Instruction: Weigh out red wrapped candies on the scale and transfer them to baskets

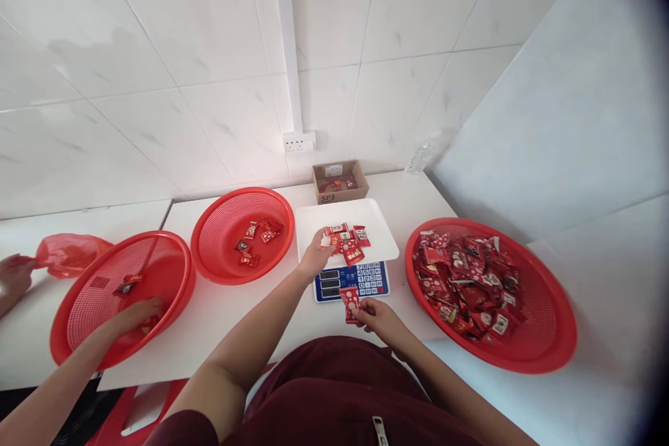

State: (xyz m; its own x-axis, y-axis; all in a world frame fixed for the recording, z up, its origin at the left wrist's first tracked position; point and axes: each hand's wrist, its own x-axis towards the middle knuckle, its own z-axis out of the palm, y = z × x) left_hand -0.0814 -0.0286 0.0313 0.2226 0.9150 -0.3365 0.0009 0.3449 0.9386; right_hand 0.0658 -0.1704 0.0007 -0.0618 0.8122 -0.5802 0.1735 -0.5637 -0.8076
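Note:
My right hand point(382, 320) pinches a small red snack packet point(350, 304) by its edge, in front of the weighing scale point(351, 282). Over the left part of the scale's white tray point(384, 240), my left hand point(315, 255) is closed on red snack packets at the near side of a small pile point(351, 242). Its fingertips are partly hidden among the wrappers. The scale has a blue panel with number keys and dark displays.
To the right stands a red basket point(554, 327) heaped with packets. A second red basket point(209, 223) holds several. Another person's hand point(139, 313) reaches into a third basket point(63, 334); their other hand point(15, 275) holds a red bag point(73, 254). A cardboard box point(342, 196) sits behind the scale.

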